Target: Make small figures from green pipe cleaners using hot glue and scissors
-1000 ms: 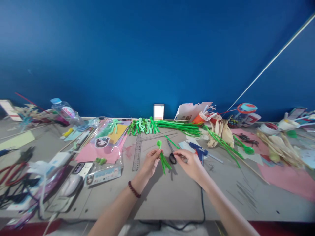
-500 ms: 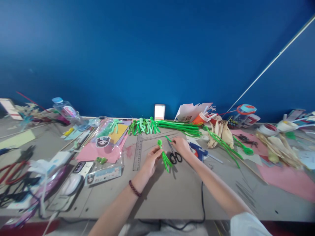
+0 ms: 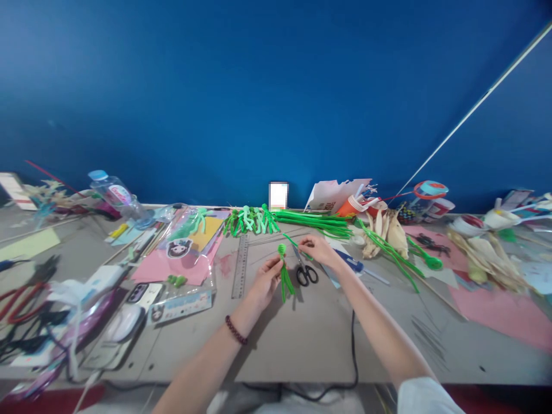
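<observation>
My left hand (image 3: 267, 280) pinches a green pipe-cleaner figure (image 3: 286, 282), whose coiled round head stands above my fingertips and whose several strands hang down. To its right, my right hand (image 3: 317, 250) has its fingers closed on a loose green pipe cleaner (image 3: 291, 238), which slants up to the left. Black-handled scissors (image 3: 307, 275) lie on the table just below my right hand. A ruler (image 3: 241, 267) lies to the left of my left hand.
Behind the hands are finished green pieces (image 3: 252, 220), a bundle of green pipe cleaners (image 3: 317, 223) and a phone (image 3: 278, 196). A blue glue gun (image 3: 350, 261) lies right; pink paper and a plastic bag (image 3: 190, 253) lie left. A bottle (image 3: 118, 195) leans far left.
The loose pipe cleaner in my right hand now reaches further up and left. The strands below my left hand hang straighter down.
</observation>
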Available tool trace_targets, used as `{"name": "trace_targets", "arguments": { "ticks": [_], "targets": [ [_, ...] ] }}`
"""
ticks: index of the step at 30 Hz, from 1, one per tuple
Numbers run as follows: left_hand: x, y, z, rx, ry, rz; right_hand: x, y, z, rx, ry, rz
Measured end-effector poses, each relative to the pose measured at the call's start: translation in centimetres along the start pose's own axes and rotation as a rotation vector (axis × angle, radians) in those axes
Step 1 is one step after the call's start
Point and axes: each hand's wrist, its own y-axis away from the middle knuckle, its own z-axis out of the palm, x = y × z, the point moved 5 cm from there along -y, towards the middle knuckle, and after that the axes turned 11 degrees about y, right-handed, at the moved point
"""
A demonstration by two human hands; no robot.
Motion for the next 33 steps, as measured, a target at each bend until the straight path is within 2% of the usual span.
{"name": "trace_targets", "arguments": {
  "ticks": [4,7,9,14,18,21,25,29,33],
  "targets": [
    [0.4,-0.2,0.0,0.013,0.02,0.064,-2.7,1.6,-1.2,-0.114,-0.214,-0.1],
    [0.5,-0.2,0.2,-0.018,0.006,0.078,-5.3,3.1,-1.6,-0.159,-0.173,-0.195],
    [0.5,-0.1,0.4,-0.044,-0.007,0.077,-6.3,3.6,-1.5,-0.134,-0.091,-0.226],
    [0.7,0.0,0.5,-0.084,-0.033,0.077,-6.7,3.7,-0.7,-0.077,-0.002,-0.245],
    [0.8,-0.1,0.3,-0.05,-0.018,0.076,-6.6,3.6,-1.1,-0.064,-0.02,-0.243],
    [0.8,-0.1,0.1,0.019,-0.009,0.083,-6.1,3.1,-2.4,-0.012,-0.059,-0.222],
    [0.6,0.5,0.1,0.101,-0.085,0.137,-3.5,0.7,-3.8,0.039,-0.131,-0.196],
    [-0.1,1.5,1.3,0.085,-0.129,0.103,0.4,-2.7,-3.7,0.043,0.152,-0.075],
    [-0.5,1.7,2.1,0.076,-0.164,0.018,2.2,-5.1,-3.0,0.064,0.281,-0.025]
  ]
}}
